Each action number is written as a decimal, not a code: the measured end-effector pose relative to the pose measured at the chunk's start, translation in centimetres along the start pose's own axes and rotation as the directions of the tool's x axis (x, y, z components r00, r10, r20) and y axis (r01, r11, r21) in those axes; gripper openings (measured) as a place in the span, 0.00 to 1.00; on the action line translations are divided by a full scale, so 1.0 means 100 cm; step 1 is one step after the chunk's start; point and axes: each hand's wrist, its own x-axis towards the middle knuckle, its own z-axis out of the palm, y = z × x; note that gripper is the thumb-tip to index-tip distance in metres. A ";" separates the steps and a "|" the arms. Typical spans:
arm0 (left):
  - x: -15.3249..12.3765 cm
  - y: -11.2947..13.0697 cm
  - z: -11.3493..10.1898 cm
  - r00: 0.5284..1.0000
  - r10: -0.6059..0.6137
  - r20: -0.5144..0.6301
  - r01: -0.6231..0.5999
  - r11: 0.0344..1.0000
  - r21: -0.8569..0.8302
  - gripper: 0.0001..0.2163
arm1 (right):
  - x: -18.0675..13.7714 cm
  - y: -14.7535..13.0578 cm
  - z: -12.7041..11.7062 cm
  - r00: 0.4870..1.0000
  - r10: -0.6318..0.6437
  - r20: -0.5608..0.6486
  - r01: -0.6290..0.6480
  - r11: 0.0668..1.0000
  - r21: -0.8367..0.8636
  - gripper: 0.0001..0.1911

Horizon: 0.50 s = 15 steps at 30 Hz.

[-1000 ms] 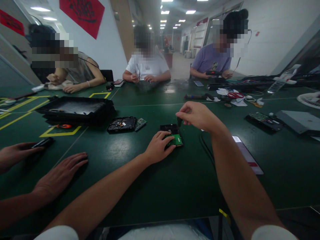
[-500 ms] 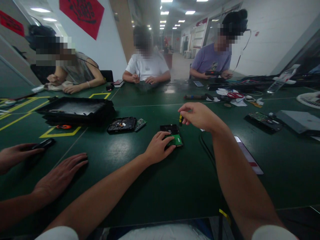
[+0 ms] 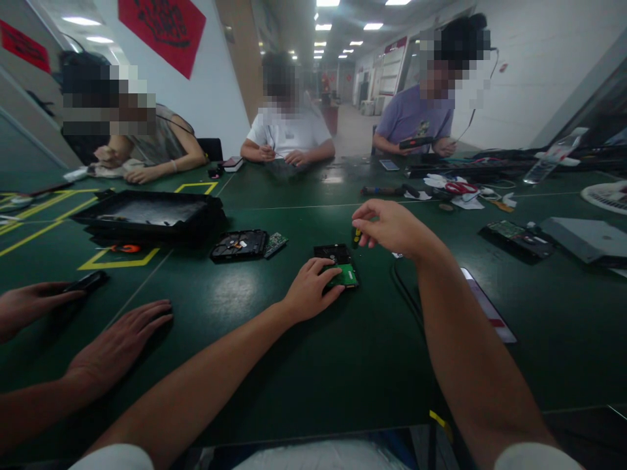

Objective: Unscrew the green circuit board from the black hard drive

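Note:
A small hard drive (image 3: pixel 337 260) with a green circuit board lies on the green table (image 3: pixel 274 365) in front of me. My left hand (image 3: pixel 309 288) rests on its near left edge, fingers curled over the board and pressing it down. My right hand (image 3: pixel 389 225) hovers just above and right of the drive, fingers closed round a small black and yellow screwdriver (image 3: pixel 356 236) held upright, tip down toward the drive's far right corner.
A second opened drive (image 3: pixel 240 244) with a loose board lies left of mine, beside a black tray (image 3: pixel 149 214). A co-worker's two hands (image 3: pixel 117 346) lie flat at the left. Three people sit across the table. Tools, boards and a flat card (image 3: pixel 484 305) lie to the right.
My right hand shifted slightly and turned the screwdriver a little, so its yellow marking now shows. My left hand and the drive have stayed put.

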 end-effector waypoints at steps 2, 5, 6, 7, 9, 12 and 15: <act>0.000 -0.001 0.000 1.000 -0.001 -0.002 0.001 1.000 0.004 0.19 | -0.002 -0.005 0.000 1.000 0.012 0.011 -0.012 0.999 -0.033 0.03; -0.001 -0.001 0.000 1.000 0.000 -0.004 0.000 1.000 0.003 0.19 | -0.005 -0.008 0.000 1.000 0.005 0.026 -0.004 0.999 -0.053 0.07; -0.001 0.000 0.000 1.000 0.001 -0.007 -0.001 1.000 0.000 0.18 | -0.005 -0.009 0.000 1.000 0.002 0.026 0.000 0.999 -0.048 0.07; -0.001 0.000 -0.001 1.000 0.000 -0.008 0.000 1.000 -0.004 0.18 | -0.005 -0.008 0.001 1.000 -0.001 0.028 0.002 0.999 -0.038 0.07; -0.001 0.000 -0.001 1.000 -0.002 -0.011 0.002 1.000 -0.011 0.18 | -0.003 -0.005 0.002 0.999 -0.006 0.032 0.007 1.000 -0.012 0.05; 0.000 0.000 0.000 1.000 -0.002 -0.009 0.002 1.000 -0.015 0.18 | 0.000 0.000 0.003 1.000 -0.016 0.017 0.015 1.000 0.009 0.02; 0.000 0.001 0.000 1.000 0.000 -0.012 0.000 1.000 -0.011 0.18 | 0.003 0.003 0.002 0.999 -0.042 0.004 0.042 0.999 0.000 0.05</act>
